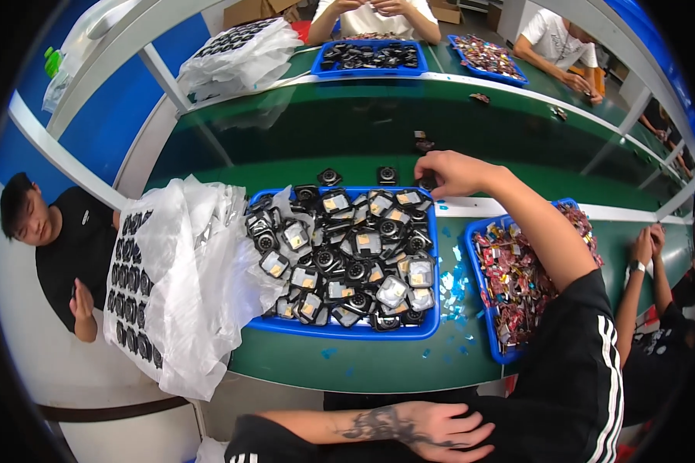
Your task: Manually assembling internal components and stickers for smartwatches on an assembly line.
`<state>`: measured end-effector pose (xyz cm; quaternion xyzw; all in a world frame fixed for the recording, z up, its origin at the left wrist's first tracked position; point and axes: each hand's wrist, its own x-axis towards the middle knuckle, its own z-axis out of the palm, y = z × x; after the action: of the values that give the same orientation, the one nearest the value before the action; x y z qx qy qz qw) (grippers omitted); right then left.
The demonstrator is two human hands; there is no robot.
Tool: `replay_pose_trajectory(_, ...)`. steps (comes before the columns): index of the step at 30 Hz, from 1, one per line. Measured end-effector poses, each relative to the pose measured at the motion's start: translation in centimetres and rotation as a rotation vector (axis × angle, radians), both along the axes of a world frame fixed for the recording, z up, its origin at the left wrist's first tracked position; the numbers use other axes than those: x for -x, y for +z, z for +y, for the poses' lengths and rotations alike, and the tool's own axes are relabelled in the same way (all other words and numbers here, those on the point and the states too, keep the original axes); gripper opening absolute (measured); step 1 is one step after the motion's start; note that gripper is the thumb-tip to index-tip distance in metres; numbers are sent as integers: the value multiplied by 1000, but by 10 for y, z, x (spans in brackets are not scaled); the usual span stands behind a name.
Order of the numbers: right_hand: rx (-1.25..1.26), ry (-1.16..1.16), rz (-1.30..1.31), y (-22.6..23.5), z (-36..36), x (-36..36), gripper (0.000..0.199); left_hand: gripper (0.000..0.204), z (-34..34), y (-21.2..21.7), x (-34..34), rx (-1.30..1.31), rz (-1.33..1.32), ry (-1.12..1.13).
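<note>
My right hand (457,173) reaches over the far rim of a blue tray, fingers curled around a small black watch casing (428,184) at the edge of the dark green belt. Two similar pieces, a black casing (387,175) and another casing (330,177), lie on the belt to its left. The blue tray (432,328) is heaped with black watch casings, some showing grey and yellow faces, others a round back. Low in front of my body, my left hand (440,434) is held palm down, its fingers apart and nothing in it.
Right of the casings stands a blue tray (493,351) of reddish small parts, partly behind my right arm. Blue film scraps (457,289) litter the green table between trays. At left, plastic-wrapped sheets (185,285) hold round black parts. A person (58,247) stands there; others work across the belt.
</note>
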<state>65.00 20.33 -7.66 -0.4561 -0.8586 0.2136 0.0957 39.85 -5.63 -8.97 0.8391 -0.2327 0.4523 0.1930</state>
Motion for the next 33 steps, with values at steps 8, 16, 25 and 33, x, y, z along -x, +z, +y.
replay_pose_trajectory(8,327,-267,648,13,32,19,41,38,-3,-41,-47,8,-75,-134)
replay_pose_trajectory(16,726,-514,983,11,37,30,30,49,2,-45,-34,33,182,-138)
replay_pose_trajectory(25,57,222,-201,12,45,19,48,51,4,-49,-34,11,239,-132)
replay_pose_trajectory(33,-89,99,-305,5,29,12,35,51,2,-46,-27,21,420,-152)
